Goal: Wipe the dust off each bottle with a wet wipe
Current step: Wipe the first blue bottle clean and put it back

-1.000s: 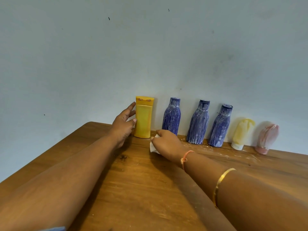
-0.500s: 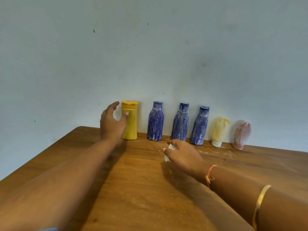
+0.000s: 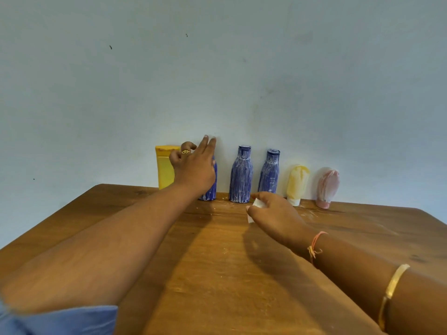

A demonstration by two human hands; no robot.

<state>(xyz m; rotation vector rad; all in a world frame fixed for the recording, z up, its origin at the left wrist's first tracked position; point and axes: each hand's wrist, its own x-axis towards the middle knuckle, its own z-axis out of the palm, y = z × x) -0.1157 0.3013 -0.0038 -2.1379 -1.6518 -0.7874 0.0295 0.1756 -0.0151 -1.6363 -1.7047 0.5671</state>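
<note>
Has carried the left hand [image 3: 193, 165] rightward in the last half second: then beside the yellow bottle [image 3: 164, 170] with fingers at its side, now off it and raised in front of the first blue bottle [image 3: 212, 189], hiding most of it. Holds two fingers straight and close together, pointing up past that bottle's top toward the wall [image 3: 217, 81], with an outer finger, wearing a ring [image 3: 185, 152], curled; contact with the bottle hidden behind the hand, so impossible to tell. Has also slid the right hand [image 3: 275, 211] along the row, from before the second blue bottle [image 3: 241, 177] to a spot low over the table [image 3: 217, 274] near the foot of the third blue bottle [image 3: 269, 175]. Pinches the wet wipe [image 3: 257, 204] there in curled fingers, a crumpled white wad showing at the fingertips, apart from every bottle. Works at a brown wooden table set against a plain pale blue-grey wall with a few dark specks; white powder scattered on the wood near the bottles' feet. Six containers upright in a line along the wall, left to right: the yellow bottle, smooth and bright; three blue bottles streaked white with dust; a pale yellow tube [image 3: 297, 182] and a pink tube [image 3: 327, 184], both standing on their caps and coated white. All closed and opaque, so no telling what is inside. Wears a thread bracelet [image 3: 315, 245] and a gold bangle [image 3: 394, 284] on the right forearm, a blue sleeve [image 3: 72, 320] on the left arm.
</note>
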